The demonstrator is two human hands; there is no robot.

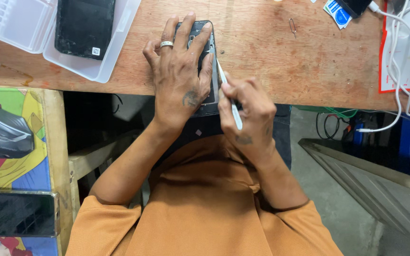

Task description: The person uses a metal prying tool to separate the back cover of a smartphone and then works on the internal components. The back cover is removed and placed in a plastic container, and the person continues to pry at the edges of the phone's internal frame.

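The left hand [179,71] is covering most of the opened phone [206,61]; its internals are staying too small to read. The right hand [245,114] is hiding the middle of the white tool [228,97]. Frame edges are cropping the clear plastic tray [20,28] and the white cables [402,61].

Phone repair workshop: worn wooden workbench [281,57], opened phone [209,52] on it, clear plastic parts tray [96,71] with removed black back cover [84,26], SIM ejector pin [293,26], white charging cables [399,71].
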